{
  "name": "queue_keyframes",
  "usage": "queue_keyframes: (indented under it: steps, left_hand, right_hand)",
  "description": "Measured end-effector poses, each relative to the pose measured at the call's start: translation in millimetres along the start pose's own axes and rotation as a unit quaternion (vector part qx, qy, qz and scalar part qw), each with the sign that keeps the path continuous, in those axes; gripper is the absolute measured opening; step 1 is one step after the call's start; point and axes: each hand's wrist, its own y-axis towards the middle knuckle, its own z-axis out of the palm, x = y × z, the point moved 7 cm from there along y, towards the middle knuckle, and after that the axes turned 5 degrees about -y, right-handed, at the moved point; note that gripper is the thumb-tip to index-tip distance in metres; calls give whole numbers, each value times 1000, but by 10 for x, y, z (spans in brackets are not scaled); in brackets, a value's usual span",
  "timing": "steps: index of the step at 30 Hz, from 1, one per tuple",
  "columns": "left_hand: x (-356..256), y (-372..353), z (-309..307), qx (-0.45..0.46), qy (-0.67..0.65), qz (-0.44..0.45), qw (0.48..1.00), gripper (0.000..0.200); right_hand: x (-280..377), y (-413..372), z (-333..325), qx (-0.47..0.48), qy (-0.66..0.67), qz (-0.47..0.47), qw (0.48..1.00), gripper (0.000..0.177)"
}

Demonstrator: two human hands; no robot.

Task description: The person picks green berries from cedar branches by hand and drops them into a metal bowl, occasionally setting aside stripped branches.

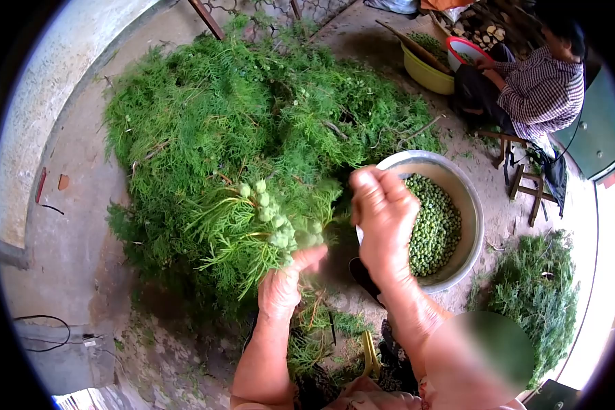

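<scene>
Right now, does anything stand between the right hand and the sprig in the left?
Nothing visible stands between the right hand and the sprig; the left hand holds its near end.

The head-worn camera looks forward and down at nearby hands (387, 217).

Left hand (281, 290): closed on a leafy sprig (229, 236) bearing pale green cones (278, 222). Right hand (386, 222): fingers (394, 188) curled, before the left side of a metal basin (470, 229); grasp contents hidden. Basin: part-filled with small green berries (432, 229). Large branch pile (232, 116): on floor (82, 225), left of basin. Smaller heap (536, 294): right of basin. Person (540, 96): seated by yellow tub (427, 77) and red-rimmed bowl (466, 48).
</scene>
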Motion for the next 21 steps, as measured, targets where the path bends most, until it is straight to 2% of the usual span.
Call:
queue_keyframes:
  steps: [1, 2, 5, 6, 9, 13, 19, 21]
  left_hand:
    - [17, -1, -12, 5, 5, -2, 1000, 34]
    - [-11, 12, 9, -16, -29, 34, 999, 26]
    - [-46, 68, -5, 29, -17, 33, 999, 38]
    - [-65, 57, -25, 10, -32, 23, 999, 41]
    - [-55, 53, -37, 16, -51, -1, 999, 44]
    - [-72, 33, 4, 25, -56, -14, 998, 40]
    - [-62, 35, 18, 14, -49, -18, 999, 40]
    - [-37, 31, 15, 5, -45, -19, 999, 42]
  right_hand:
    - [-82, 110, -37, 8, 84, 30, 996, 10]
    - [-157, 107, 7, 39, 143, 69, 987, 8]
    - [-218, 5, 192, 96, 246, 203, 943, 5]
    - [-285, 9, 250, 133, 304, 228, 916, 18]
    - [-363, -34, 293, 191, 263, 270, 906, 13]
    - [-342, -157, 429, 311, 264, 276, 870, 18]
    - [-263, -184, 435, 316, 231, 250, 886, 13]
    - [-339, -177, 439, 286, 265, 256, 885, 14]
